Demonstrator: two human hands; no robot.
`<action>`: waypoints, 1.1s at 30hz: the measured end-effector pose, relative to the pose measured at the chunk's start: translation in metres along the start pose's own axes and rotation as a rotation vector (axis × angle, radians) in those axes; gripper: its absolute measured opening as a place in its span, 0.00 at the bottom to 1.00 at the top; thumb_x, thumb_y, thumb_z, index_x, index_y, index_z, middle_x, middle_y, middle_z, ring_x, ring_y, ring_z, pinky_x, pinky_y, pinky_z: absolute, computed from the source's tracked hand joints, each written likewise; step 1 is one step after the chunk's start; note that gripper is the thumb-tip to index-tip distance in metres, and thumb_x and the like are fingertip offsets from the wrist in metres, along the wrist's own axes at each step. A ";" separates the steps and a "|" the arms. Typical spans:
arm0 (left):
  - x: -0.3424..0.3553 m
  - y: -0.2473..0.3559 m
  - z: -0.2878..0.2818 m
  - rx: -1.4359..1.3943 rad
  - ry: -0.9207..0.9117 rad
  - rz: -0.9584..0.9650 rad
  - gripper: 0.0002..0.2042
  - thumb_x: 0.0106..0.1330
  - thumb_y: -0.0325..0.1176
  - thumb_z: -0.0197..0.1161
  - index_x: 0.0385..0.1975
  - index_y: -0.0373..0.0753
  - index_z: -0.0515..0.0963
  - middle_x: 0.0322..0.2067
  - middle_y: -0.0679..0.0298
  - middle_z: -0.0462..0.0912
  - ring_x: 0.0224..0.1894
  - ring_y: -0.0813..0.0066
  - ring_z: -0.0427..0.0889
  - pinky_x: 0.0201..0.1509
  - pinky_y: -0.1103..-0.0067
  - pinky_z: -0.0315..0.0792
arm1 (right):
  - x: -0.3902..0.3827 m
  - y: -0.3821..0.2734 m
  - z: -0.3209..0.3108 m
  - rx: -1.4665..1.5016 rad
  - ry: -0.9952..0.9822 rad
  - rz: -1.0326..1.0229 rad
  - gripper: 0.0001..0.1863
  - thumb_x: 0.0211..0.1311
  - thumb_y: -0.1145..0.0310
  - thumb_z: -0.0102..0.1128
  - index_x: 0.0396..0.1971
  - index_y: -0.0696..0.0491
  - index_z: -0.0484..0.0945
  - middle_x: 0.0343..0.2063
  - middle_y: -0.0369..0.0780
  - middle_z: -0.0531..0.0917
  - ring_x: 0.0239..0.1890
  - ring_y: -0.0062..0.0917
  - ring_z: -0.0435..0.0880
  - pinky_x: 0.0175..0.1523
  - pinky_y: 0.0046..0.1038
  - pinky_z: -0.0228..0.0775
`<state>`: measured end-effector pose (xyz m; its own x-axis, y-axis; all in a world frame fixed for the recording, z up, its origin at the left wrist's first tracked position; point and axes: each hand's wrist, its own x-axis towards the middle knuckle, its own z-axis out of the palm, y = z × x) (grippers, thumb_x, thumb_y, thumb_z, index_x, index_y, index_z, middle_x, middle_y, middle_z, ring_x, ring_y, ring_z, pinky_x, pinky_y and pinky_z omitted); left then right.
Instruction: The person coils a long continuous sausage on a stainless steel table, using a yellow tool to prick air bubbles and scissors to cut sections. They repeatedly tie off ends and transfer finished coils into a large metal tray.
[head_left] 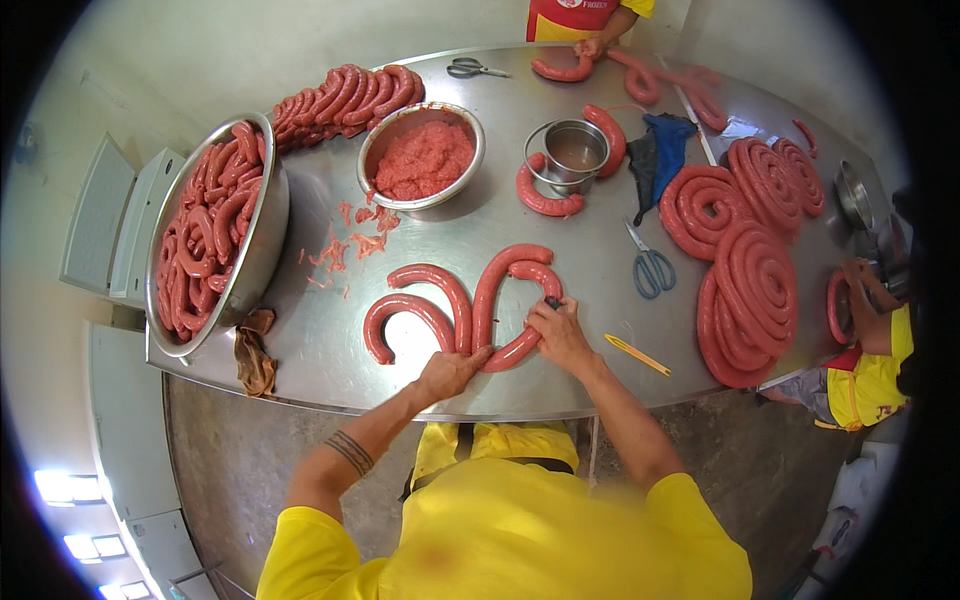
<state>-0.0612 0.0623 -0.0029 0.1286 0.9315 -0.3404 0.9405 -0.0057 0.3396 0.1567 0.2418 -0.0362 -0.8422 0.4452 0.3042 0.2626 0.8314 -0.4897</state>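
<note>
Raw pink sausage point(485, 305) lies in curved lengths on the steel table in front of me. My left hand point(453, 374) has its fingers closed at the near end, where two lengths meet. My right hand point(560, 332) is closed at the right-hand curve, with a small dark object point(553, 302) at its fingertips; its kind cannot be made out. Two more curved sausage pieces point(405, 304) rest to the left of these. Right of my right hand is a yellow pointed tool point(637, 355) with thread by it. Blue-handled scissors point(652, 272) lie beyond.
At left stands a large basin point(279, 215) of sausages, with a brown cloth point(255, 352) beside it. A bowl point(477, 165) of minced meat, a steel pot point(580, 150) and dark scissors point(475, 68) are farther back. Sausage coils point(755, 285) occupy the right; two co-workers stand around the table.
</note>
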 end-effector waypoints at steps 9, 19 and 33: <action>-0.003 0.005 -0.111 -1.184 0.143 -0.209 0.21 0.64 0.22 0.60 0.58 0.40 0.67 0.41 0.59 0.82 0.39 0.77 0.82 0.39 0.80 0.76 | -0.031 -0.065 0.034 0.608 0.365 1.134 0.15 0.61 0.71 0.66 0.46 0.55 0.73 0.38 0.39 0.81 0.42 0.29 0.81 0.47 0.34 0.71; -0.105 0.011 -0.320 -0.796 0.215 -0.454 0.15 0.72 0.48 0.61 0.41 0.42 0.76 0.22 0.75 0.74 0.24 0.88 0.69 0.25 0.87 0.61 | -0.033 -0.112 0.102 1.044 -0.258 0.707 0.12 0.70 0.63 0.61 0.35 0.57 0.76 0.27 0.35 0.81 0.30 0.18 0.80 0.36 0.23 0.73; -0.300 -0.290 -0.577 -1.074 1.021 -0.448 0.20 0.70 0.46 0.62 0.53 0.40 0.68 0.31 0.60 0.83 0.22 0.82 0.80 0.18 0.88 0.69 | -0.004 -0.136 0.085 0.825 -0.046 1.134 0.13 0.69 0.64 0.59 0.29 0.58 0.76 0.18 0.43 0.84 0.12 0.24 0.80 0.16 0.26 0.69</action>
<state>-0.5538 -0.0059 0.5070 -0.7750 0.6319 -0.0119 0.1242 0.1708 0.9775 0.0844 0.0989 -0.0399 -0.3797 0.7092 -0.5940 0.4660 -0.4080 -0.7851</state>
